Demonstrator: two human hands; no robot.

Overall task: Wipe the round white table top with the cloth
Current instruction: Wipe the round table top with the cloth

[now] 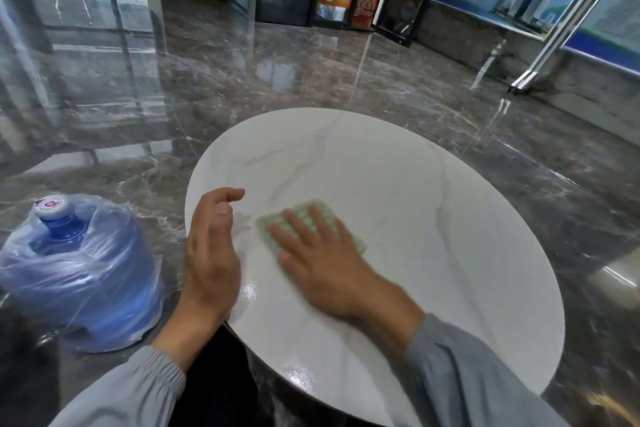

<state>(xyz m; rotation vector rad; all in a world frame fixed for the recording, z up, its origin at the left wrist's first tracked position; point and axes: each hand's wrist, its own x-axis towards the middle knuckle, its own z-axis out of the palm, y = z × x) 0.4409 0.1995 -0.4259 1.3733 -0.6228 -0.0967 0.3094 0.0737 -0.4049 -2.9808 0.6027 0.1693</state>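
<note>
Where the dark marble floor (pixel 346 73) meets the lower left of the view, a blue water jug (pixel 83 274) stands wrapped in clear plastic film, so its outline is hard to make out beneath the wrinkles. Just right of it, the left hand (pixel 211 253) hovers edge-on at the near left rim of the round white table top (pixel 433 218), fingers loosely curled and apart, gripping nothing; whether its heel touches the rim cannot be told. Its grey sleeve (pixel 138 392) is cut off by the bottom edge. Farther right, the right hand (pixel 322 260) lies palm down, fingers spread flat upon the green checked cloth (pixel 304 215), which rests on the left-centre of the table top. Most of the cloth is hidden under the hand; only its far edge and corners show. The table's base is out of sight, and motion blur softens the fingers.
</note>
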